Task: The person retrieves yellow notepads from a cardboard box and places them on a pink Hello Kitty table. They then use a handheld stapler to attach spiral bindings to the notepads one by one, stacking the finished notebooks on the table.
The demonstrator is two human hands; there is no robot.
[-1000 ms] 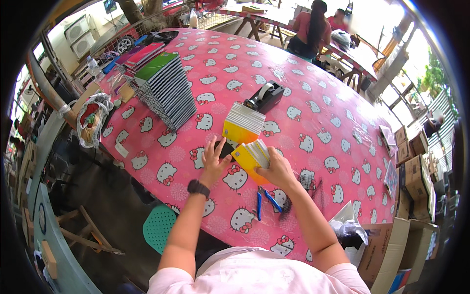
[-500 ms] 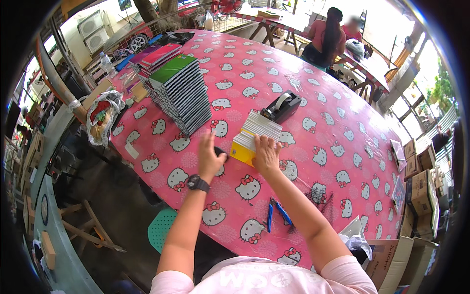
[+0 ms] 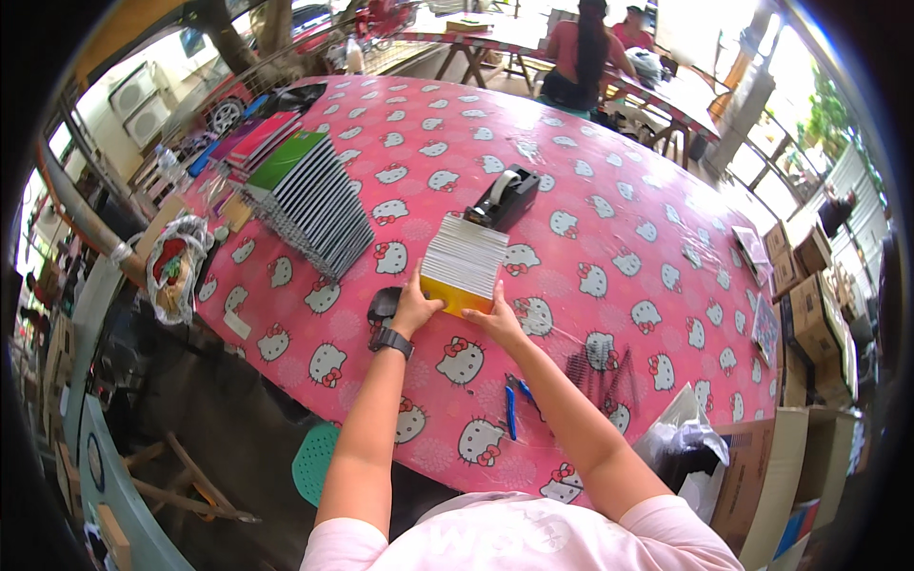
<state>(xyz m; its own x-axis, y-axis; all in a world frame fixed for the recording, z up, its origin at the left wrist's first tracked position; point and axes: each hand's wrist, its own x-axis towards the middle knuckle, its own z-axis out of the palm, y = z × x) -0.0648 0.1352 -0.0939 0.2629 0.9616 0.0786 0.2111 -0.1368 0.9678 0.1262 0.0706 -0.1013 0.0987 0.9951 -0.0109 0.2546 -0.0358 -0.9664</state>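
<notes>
A stack of thin white-edged booklets (image 3: 465, 252) with a yellow cover (image 3: 447, 295) on its near side stands on the pink table. My left hand (image 3: 415, 306) holds the stack at its near left corner, thumb against the yellow face. At the near right corner my right hand (image 3: 497, 319) grips it, its thumb also on the yellow cover. Beside my left hand lies a small black object (image 3: 383, 305), partly covered by the hand. A black tape dispenser (image 3: 505, 198) stands just behind the stack.
To the left rises a tall stack of notebooks (image 3: 319, 205) with a green cover on top. Blue-handled cutters (image 3: 511, 411) and black wire coils (image 3: 602, 376) lie near my right forearm. Cardboard boxes (image 3: 752, 476) stand at the right. Two people sit at another table beyond.
My left hand has moved from beside the stack onto its left corner. My right hand has shifted from the stack's top to its right corner. The stack now sits squarer to me.
</notes>
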